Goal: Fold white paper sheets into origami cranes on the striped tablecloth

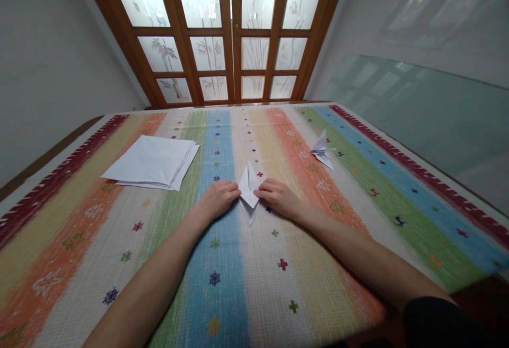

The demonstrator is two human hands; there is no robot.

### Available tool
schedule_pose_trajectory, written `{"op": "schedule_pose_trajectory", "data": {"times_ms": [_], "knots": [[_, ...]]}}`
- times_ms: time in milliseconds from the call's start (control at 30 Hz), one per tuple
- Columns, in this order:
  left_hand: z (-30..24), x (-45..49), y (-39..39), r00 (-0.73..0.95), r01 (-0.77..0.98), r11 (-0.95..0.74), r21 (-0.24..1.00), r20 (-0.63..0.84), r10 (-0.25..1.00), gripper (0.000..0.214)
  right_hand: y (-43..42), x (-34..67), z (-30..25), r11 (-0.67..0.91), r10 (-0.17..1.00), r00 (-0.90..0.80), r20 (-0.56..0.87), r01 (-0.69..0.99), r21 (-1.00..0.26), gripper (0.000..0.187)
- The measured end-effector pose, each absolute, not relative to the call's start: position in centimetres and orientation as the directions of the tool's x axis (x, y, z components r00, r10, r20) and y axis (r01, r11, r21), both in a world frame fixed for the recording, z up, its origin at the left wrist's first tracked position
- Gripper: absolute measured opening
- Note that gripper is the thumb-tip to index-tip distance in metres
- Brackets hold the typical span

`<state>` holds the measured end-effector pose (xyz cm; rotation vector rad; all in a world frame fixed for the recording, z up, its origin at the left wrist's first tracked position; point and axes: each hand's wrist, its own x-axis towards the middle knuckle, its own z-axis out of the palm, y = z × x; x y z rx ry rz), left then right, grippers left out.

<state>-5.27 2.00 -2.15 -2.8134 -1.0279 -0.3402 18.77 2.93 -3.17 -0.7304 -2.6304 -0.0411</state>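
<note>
A folded sheet of white paper (249, 188) lies on the striped tablecloth in front of me. It has a pointed diamond shape with a slit down its upper half, and a lower layer shows below the top flap. My left hand (220, 197) pinches its left corner between thumb and fingers. On the opposite side, my right hand (278, 197) pinches the right corner the same way. The fingertips of both hands partly cover those corners.
A stack of white paper sheets (153, 161) lies at the left. A finished-looking origami crane (323, 150) rests on the right. The striped tablecloth (222, 295) covers the table. Beyond its far edge stand wooden doors with glass panes (234, 35); a glass panel (421, 109) leans at the right wall.
</note>
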Motion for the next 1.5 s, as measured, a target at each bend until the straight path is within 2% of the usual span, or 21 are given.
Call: {"op": "schedule_pose_trajectory", "data": {"times_ms": [100,333,533,767,833,1000,1167,1367,1500], "knots": [[-1.9,-5.2,1.9,0.761,0.635,-0.768,-0.081,0.236,0.605,0.023,2.7,18.8,-2.9,0.868,0.473,-0.807,0.353,0.497,-0.026,0.022],[-1.5,-5.0,1.3,0.753,0.651,-0.751,-0.107,0.211,0.623,0.019,2.8,19.1,-3.4,0.91,0.402,-0.818,0.411,0.406,-0.082,0.025],[-0.9,-5.1,0.9,0.716,0.696,-0.704,-0.139,0.204,0.668,0.02,2.4,19.1,-2.9,0.911,0.398,-0.844,0.361,0.408,-0.05,0.027],[-1.5,-3.5,-0.2,0.659,0.734,-0.679,-0.009,0.251,0.709,0.045,1.6,18.8,-2.3,0.912,0.375,-0.872,0.315,0.408,0.045,0.026],[-2.1,-2.9,-0.5,0.64,0.753,-0.657,0.035,0.188,0.745,0.058,1.6,18.9,-2.4,0.912,0.384,-0.864,0.325,0.41,0.01,0.027],[-2.9,-2.4,-0.8,0.619,0.781,-0.621,0.067,0.057,0.784,0.075,1.9,19.8,-2.8,0.882,0.47,-0.817,0.333,0.424,-0.203,0.032],[-2.3,-2.6,-1.0,0.609,0.793,-0.605,0.074,-0.041,0.792,0.093,2.1,20.3,-2.6,0.851,0.521,-0.806,0.281,0.463,-0.25,0.032],[-2.0,-2.7,-1.1,0.61,0.791,-0.607,0.073,-0.037,0.791,0.085,2.4,21.5,-2.4,0.768,0.625,-0.751,0.212,0.544,-0.337,0.027],[-1.9,-2.8,-1.1,0.619,0.784,-0.616,0.073,-0.031,0.785,0.083,3.1,22.1,-2.7,0.763,0.626,-0.724,0.291,0.489,-0.423,0.025]]}}
